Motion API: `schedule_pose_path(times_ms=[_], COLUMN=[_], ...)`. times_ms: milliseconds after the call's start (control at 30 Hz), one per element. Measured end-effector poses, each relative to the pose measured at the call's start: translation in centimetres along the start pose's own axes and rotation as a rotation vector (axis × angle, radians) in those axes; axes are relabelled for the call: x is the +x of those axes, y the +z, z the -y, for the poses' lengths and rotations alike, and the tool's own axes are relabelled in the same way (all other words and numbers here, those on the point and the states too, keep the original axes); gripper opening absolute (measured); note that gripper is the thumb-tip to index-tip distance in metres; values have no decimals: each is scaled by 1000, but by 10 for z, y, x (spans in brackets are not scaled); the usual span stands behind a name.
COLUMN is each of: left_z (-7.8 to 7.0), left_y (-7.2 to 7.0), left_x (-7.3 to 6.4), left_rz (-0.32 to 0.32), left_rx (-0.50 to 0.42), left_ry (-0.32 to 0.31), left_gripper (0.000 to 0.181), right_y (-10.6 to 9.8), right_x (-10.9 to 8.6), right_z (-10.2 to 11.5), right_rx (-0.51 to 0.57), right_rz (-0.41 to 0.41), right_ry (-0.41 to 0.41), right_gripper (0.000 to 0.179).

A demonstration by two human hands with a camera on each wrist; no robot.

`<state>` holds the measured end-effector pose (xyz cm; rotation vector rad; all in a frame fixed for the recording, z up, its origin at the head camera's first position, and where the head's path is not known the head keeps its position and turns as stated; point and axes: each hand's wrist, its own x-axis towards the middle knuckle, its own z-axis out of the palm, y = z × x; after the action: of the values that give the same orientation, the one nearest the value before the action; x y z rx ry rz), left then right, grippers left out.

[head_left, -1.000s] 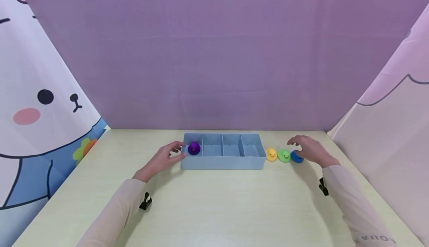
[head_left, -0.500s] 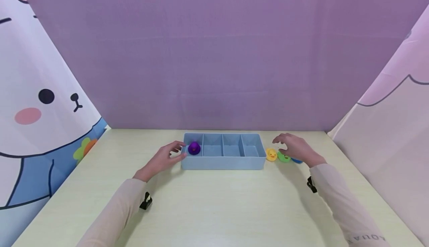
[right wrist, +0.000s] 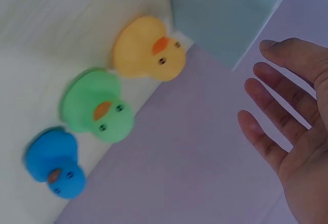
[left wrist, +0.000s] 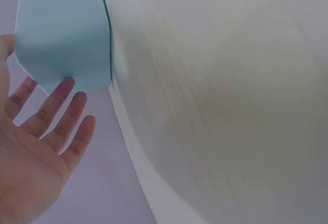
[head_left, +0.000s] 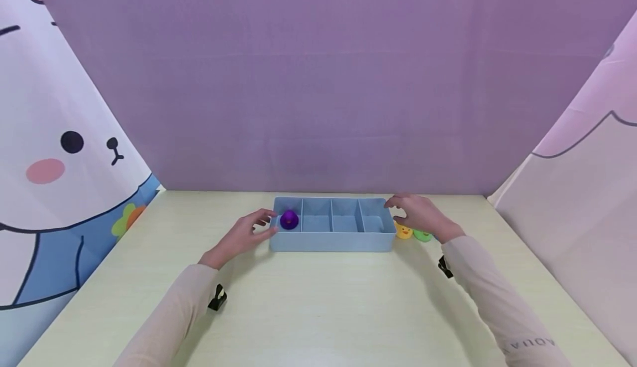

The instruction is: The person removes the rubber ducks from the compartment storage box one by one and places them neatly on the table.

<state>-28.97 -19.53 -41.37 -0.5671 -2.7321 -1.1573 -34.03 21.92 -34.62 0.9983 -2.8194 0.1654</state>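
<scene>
A light blue box (head_left: 330,242) with several compartments in a row stands toward the back of the table. In its leftmost compartment sits a purple rubber duck (head_left: 289,220). My left hand (head_left: 246,233) is at the box's left end, thumb and fingers spread right at the wall. At the opposite end my right hand (head_left: 420,212) hovers with loose fingers, its fingertips close to the box's right rim and nothing held. Below that hand are a yellow duck (right wrist: 148,48), a green duck (right wrist: 96,106) and a blue duck (right wrist: 55,162), the blue one mostly hidden in the head view.
A pale wooden table (head_left: 318,306) lies under everything. Behind the box rises a purple cloth backdrop (head_left: 318,79). Cartoon-printed cloth (head_left: 45,206) hangs on the left, and a pale printed cloth (head_left: 587,212) hangs on the right.
My right hand has moved left, from above the blue duck, past the green and yellow ducks, to the box's right end. The left hand, box and ducks have stayed put.
</scene>
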Motion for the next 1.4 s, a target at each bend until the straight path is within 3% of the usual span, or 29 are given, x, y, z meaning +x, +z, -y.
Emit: schedule_pose_path(times_ms=[900, 1300, 1400], left_z=[3, 2, 2], left_y=[1, 2, 1], left_x=[1, 0, 0], left_rz=[1, -45, -37], left_rx=[3, 24, 8], left_ry=[2, 80, 62], left_gripper=[47, 46, 47], right_y=[8, 9, 11], right_x=[52, 75, 81], right_z=[64, 98, 105], right_rx=[-58, -62, -61], right_rz=[-21, 37, 50], right_ry=[-261, -291, -283], right_gripper=[26, 25, 27])
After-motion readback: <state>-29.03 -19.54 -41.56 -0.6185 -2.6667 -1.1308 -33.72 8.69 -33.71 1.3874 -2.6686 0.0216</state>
